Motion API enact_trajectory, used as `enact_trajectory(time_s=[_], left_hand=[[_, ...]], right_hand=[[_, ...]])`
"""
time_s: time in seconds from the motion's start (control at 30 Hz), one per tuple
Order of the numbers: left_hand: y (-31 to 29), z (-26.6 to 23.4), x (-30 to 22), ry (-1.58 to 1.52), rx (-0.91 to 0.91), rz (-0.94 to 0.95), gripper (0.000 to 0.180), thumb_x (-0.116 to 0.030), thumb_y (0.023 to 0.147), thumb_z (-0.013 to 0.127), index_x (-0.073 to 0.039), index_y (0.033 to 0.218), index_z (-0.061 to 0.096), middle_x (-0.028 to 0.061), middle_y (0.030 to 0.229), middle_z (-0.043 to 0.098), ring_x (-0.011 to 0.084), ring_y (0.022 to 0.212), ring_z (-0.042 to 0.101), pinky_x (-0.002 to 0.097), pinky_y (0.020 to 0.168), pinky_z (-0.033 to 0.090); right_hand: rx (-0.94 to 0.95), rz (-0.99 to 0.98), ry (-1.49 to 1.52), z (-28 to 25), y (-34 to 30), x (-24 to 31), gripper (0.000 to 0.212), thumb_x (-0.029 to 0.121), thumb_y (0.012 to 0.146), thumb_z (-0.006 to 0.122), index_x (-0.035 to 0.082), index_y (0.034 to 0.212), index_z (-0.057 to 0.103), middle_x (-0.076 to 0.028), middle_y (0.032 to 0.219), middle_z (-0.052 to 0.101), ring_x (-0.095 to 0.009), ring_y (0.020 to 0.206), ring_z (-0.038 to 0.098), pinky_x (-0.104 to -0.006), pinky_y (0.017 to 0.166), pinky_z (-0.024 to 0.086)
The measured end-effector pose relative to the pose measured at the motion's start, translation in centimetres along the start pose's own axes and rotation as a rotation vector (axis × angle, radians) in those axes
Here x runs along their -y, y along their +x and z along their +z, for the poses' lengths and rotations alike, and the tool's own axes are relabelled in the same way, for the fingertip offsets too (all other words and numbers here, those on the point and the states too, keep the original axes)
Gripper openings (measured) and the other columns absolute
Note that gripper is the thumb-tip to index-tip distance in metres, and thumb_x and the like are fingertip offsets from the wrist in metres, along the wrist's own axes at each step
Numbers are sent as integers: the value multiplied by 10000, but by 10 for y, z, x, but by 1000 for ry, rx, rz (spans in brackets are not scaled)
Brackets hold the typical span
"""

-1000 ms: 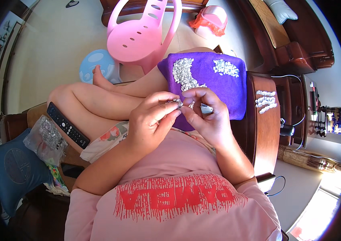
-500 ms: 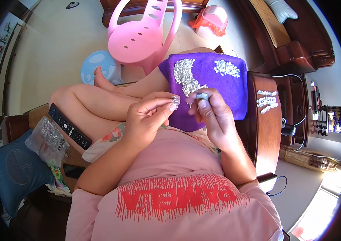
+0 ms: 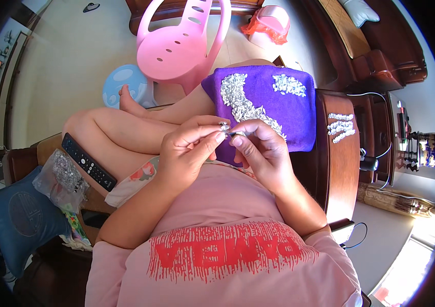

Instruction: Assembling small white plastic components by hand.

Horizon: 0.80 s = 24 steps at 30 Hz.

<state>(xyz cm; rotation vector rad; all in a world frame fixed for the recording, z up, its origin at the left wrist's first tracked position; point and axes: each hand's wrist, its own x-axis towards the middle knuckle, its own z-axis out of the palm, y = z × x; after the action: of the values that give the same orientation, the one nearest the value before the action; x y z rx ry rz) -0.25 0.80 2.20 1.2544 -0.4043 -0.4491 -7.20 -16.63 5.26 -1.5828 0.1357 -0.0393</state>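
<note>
My left hand [image 3: 189, 151] is closed in a pinch, thumb against forefinger, on a small shiny silver piece [image 3: 223, 126]. Close beside it, the thumb and forefinger of my right hand [image 3: 266, 151] pinch something small that I cannot make out. The two sets of fingertips nearly meet above my lap. Beyond them lies a purple cloth [image 3: 291, 120], bearing a long curved heap of small silver leaf-shaped pieces [image 3: 235, 94] and a smaller heap of pale silver pieces [image 3: 289, 85]. My right hand partly covers the cloth's near edge.
Several short rows of silvery pieces [image 3: 341, 125] lie on the wooden armrest [image 3: 343, 174] at right. To the left are a black remote control [image 3: 89, 161], a clear bag of silver bits [image 3: 64, 174] and a blue cushion [image 3: 20, 215]. A pink chair [image 3: 176, 53] and blue stool [image 3: 125, 84] stand ahead.
My right hand has moved left and slightly down, from over the cloth to beside my left fingertips. More of the long silver heap shows. My left hand has barely moved.
</note>
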Motion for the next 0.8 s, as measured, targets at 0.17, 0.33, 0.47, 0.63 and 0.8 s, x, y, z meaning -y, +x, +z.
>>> enact_trajectory(time_s=[0.17, 0.33, 0.47, 0.63, 0.8], left_hand=[[0, 1, 2, 52, 12, 111, 178, 32, 965, 589, 12, 1111, 690, 157, 1218, 653, 68, 743, 614, 204, 628, 516], [-1, -1, 4, 136, 43, 227, 188, 31, 971, 584, 21, 1137, 672, 182, 1247, 623, 80, 813, 623, 214, 639, 528], [-2, 3, -2, 175, 23, 257, 176, 33, 959, 605, 26, 1116, 683, 168, 1229, 630, 87, 824, 639, 212, 630, 532], [-2, 6, -5, 170, 4, 286, 159, 38, 946, 620, 33, 1083, 702, 153, 1202, 649, 87, 799, 653, 208, 611, 530], [-2, 8, -9, 174, 4, 284, 162, 47, 941, 621, 39, 1081, 702, 160, 1193, 653, 89, 790, 655, 207, 609, 527]], right_hand=[[-66, -52, -26, 0, 0, -1, 99, -6, 958, 635, -12, 1056, 645, -45, 869, 637, -83, 697, 606, -231, 604, 513], [-96, -154, -140, 0, -2, -5, 97, -24, 926, 666, -18, 1023, 654, -81, 867, 657, -116, 715, 637, -251, 621, 525], [-77, -231, -187, -1, -3, -7, 115, -32, 901, 686, -15, 1011, 652, -112, 894, 677, -176, 739, 665, -289, 641, 537], [-109, -442, -361, -5, 0, -6, 134, -28, 873, 708, -7, 993, 652, -134, 940, 694, -248, 772, 678, -324, 672, 548], [-113, -587, -509, -8, 4, -2, 151, -12, 853, 732, -6, 980, 650, -144, 926, 694, -273, 771, 678, -340, 678, 553]])
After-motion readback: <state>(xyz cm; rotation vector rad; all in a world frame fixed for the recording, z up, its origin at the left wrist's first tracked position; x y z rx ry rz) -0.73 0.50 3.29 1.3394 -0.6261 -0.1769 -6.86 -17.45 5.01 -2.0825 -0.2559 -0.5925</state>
